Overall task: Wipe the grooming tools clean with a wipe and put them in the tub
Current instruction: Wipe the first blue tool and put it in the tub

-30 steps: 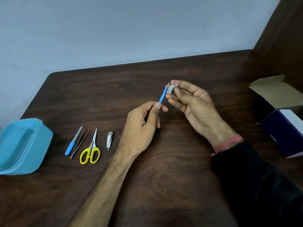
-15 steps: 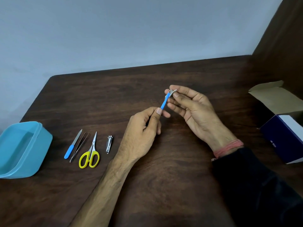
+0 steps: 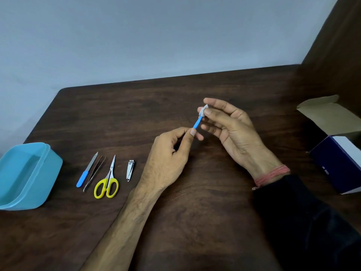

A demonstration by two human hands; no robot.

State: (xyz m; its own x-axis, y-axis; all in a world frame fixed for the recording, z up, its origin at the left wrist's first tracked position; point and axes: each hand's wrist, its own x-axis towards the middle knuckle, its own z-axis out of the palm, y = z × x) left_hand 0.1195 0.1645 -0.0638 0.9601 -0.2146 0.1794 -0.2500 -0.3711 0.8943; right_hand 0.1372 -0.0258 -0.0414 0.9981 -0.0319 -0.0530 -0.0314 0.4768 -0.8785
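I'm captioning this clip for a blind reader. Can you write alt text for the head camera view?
Over a dark wooden table, the left hand holds a blue-handled tool while the right hand pinches a small wipe around its tip. At left lie a nail file, tweezers, yellow scissors and nail clippers, beside a blue tub.

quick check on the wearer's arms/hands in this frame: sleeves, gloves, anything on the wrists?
Both hands are bare, no gloves. The left forearm is uncovered, with no sleeve in view and nothing on the wrist. The right arm wears a dark, near-black long sleeve ending just short of the wrist, where a pinkish-red thread band is wound several times round. No rings or watch visible.
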